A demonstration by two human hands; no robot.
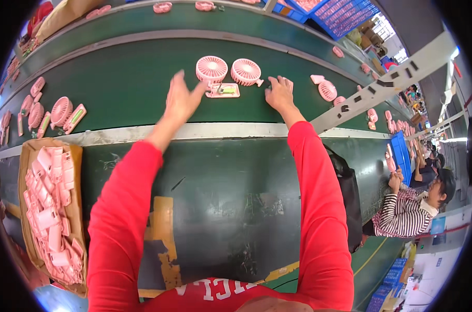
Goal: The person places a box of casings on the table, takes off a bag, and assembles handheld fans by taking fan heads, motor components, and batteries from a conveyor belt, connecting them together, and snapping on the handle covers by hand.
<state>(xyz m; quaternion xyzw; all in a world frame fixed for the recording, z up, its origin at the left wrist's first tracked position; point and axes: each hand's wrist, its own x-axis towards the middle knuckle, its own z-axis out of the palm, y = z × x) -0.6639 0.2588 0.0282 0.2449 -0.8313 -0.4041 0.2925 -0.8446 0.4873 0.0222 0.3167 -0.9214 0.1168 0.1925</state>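
Note:
Two round pink fan heads with slatted grilles lie side by side on the green belt, a left fan head [211,68] and a right fan head [246,72]. Just below them is an opened pink handle housing [223,90] with a yellow-green piece inside. My left hand [181,101] hovers left of these parts, slightly blurred, its thumb apart from its fingers and nothing in it. To the right of the fan heads is my right hand [280,95], fingers bent and thumb apart. A small dark spot shows by its fingertips; whether it touches anything there I cannot tell.
More pink fan parts [62,111] lie on the belt at left, others [327,90] at right. A cardboard box [79,171] of pink housings stands at lower left. A pale metal bar [386,83] slants across the right. A person in stripes [402,213] works beside a blue bin [400,156].

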